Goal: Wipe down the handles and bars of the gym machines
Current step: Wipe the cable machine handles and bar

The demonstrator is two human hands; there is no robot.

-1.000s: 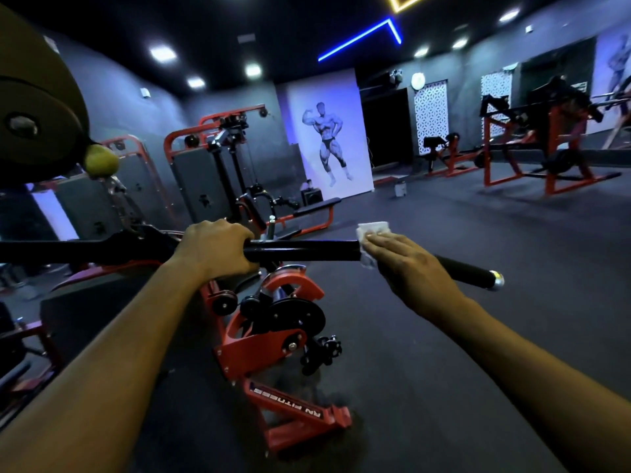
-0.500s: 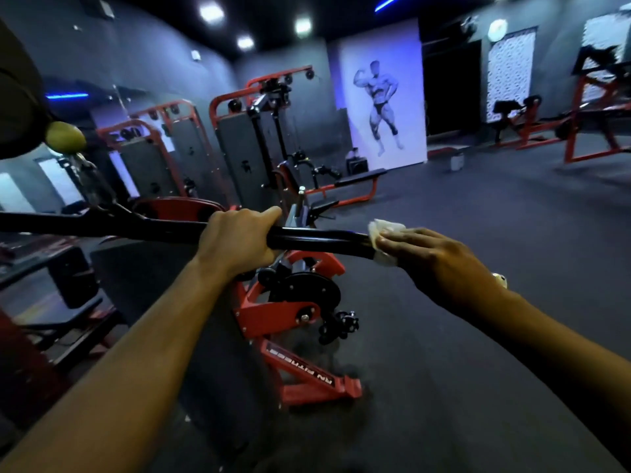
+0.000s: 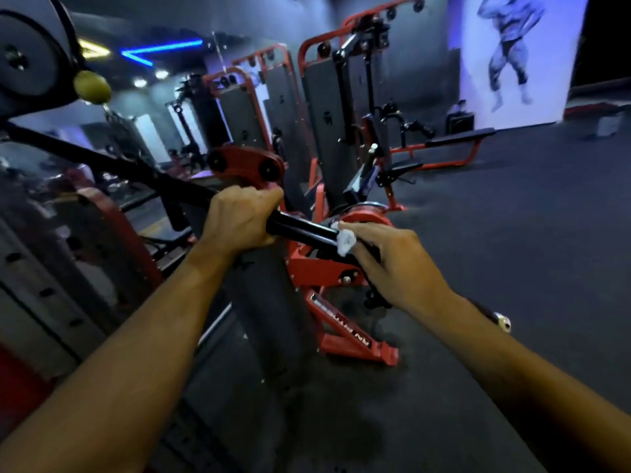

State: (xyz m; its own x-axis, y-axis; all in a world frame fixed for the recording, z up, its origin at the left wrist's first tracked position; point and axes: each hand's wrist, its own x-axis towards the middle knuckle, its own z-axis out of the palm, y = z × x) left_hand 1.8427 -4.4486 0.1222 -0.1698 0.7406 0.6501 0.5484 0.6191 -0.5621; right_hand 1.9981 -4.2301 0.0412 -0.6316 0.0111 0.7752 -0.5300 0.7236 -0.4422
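A long black bar [image 3: 300,230] runs from the upper left down to the lower right across the view. My left hand [image 3: 239,216] is wrapped around it near its middle. A little further down the bar, my right hand [image 3: 396,261] presses a small white cloth [image 3: 345,241] against it, fingers curled over the bar. The bar's silver end cap [image 3: 504,323] peeks out behind my right forearm. The stretch of bar under my right hand is hidden.
A red machine frame [image 3: 341,339] with a black pulley stands on the dark floor under the bar. Red-framed weight-stack machines [image 3: 327,107] line the left and back. A weight plate [image 3: 30,56] and a yellow-green ball [image 3: 92,87] hang at the upper left.
The view has swung left and down, and the bar now slopes down to the right. My right hand with the cloth sits closer to my left hand. My left hand keeps its grip.
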